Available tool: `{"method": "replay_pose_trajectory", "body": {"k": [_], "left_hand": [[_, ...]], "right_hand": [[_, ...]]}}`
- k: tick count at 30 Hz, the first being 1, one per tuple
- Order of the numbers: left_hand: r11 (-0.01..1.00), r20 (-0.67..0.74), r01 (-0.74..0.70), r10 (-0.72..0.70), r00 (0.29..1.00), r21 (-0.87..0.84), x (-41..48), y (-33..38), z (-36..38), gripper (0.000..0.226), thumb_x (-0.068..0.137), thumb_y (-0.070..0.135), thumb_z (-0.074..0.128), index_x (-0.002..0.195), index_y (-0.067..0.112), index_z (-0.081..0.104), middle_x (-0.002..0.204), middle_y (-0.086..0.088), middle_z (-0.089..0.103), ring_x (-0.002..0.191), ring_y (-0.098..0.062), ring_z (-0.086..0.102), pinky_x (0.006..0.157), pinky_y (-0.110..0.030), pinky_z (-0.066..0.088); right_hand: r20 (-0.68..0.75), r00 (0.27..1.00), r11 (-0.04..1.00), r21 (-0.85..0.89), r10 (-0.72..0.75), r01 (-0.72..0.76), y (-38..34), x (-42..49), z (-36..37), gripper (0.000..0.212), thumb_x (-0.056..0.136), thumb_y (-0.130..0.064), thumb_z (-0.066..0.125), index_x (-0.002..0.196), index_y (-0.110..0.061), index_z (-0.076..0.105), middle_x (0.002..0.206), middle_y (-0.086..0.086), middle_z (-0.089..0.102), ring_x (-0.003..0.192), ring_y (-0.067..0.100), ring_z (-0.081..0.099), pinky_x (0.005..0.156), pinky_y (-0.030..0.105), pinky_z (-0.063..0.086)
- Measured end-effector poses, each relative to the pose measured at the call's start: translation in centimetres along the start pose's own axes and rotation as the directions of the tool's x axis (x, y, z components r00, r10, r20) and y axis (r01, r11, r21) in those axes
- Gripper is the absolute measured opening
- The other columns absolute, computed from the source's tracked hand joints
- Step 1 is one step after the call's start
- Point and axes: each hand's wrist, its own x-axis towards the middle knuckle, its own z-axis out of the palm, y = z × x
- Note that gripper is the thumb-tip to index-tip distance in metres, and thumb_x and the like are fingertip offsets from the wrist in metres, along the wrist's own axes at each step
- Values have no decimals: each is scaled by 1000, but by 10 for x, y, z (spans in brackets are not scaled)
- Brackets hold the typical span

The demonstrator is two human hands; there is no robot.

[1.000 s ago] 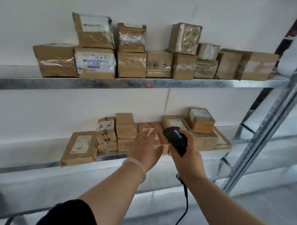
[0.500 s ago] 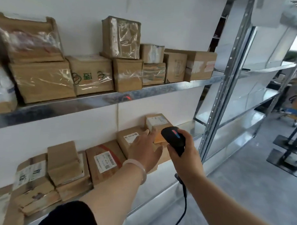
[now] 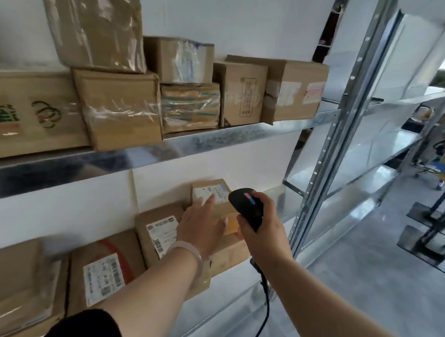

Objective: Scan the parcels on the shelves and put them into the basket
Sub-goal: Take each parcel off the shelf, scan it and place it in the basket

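Parcels on lower shelf, beneath upper shelf.

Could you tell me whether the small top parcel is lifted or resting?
Resting: the small parcel sits on a larger box; left hand touches its label.

Centre frame: your left hand, fingers straight, touches small labelled parcel; your right hand grips black scanner just beside it.

The parcel labels are too blurred to read
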Motion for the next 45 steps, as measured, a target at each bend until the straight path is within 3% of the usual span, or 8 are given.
{"method": "replay_pose_trajectory", "body": {"k": [7, 14, 23, 29, 32, 34, 41, 45], "left_hand": [[972, -139, 233, -234, 962, -21, 32, 6, 25, 65, 99, 49, 47, 156, 37, 18, 166, 6, 9, 152, -23, 8, 122, -42, 14], [892, -209, 405, -443, 872, -203, 40, 12, 32, 68, 98, 48, 53, 156, 37, 20, 166, 6, 10, 153, -20, 7, 122, -41, 12], [830, -179, 394, -490, 853, -394, 45, 12, 36, 71, 95, 49, 58, 155, 39, 22, 157, 9, 34, 143, -18, 34, 107, -30, 30], [781, -184, 351, -501, 845, -516, 44, 27, 29, 91, 87, 39, 73, 157, 25, 18, 142, 9, 43, 132, -15, 42, 103, -26, 33], [793, -173, 316, -461, 870, -520, 44, 36, 17, 68, 85, 29, 74, 144, 17, 43, 127, 4, 55, 117, -17, 54, 89, -25, 43], [793, -182, 269, -426, 886, -547, 43, 43, 11, 47, 88, 25, 73, 132, 21, 56, 124, 1, 64, 114, -18, 60, 91, -28, 52], [647, -132, 274, -505, 853, -711, 38, 56, 3, 55, 93, 39, 66, 138, 27, 36, 132, -2, 56, 113, -24, 59, 95, -42, 54], [607, -98, 269, -501, 860, -748, 34, 59, 5, 67, 96, 25, 64, 149, 30, 23, 142, -6, 55, 114, -23, 60, 64, -23, 54]], "right_hand": [[189, 975, 993, 42, -118, 112, 43, 79, -3, 50, 87, -36, 64, 121, -55, 33, 95, -26, 50, 88, 6, 52, 75, 27, 41], [321, 936, 988, 106, -144, 116, 59, 118, 12, 48, 87, -39, 63, 121, -55, 32, 100, -18, 58, 86, 7, 59, 73, 28, 46], [358, 922, 986, 125, -146, 107, 63, 119, 33, 54, 85, -41, 66, 119, -61, 28, 99, -20, 56, 86, 12, 61, 72, 34, 55], [289, 944, 978, 175, -161, 113, 58, 122, 21, 57, 86, -35, 69, 124, -56, 32, 96, -22, 56, 81, 1, 57, 65, 19, 44], [275, 943, 975, 172, -186, 142, 53, 121, 7, 61, 85, -28, 69, 122, -58, 32, 100, -22, 56, 89, 9, 59, 71, 25, 48], [268, 941, 973, 156, -205, 168, 47, 119, -2, 64, 84, -23, 69, 122, -58, 31, 100, -25, 54, 92, 12, 61, 73, 31, 53], [214, 945, 967, 117, -249, 228, 35, 110, -23, 67, 83, -16, 68, 126, -52, 32, 110, -17, 56, 94, 16, 59, 79, 35, 53], [205, 944, 964, 109, -259, 241, 30, 105, -27, 67, 83, -15, 68, 127, -51, 32, 112, -16, 57, 92, 13, 57, 75, 30, 50]]}}
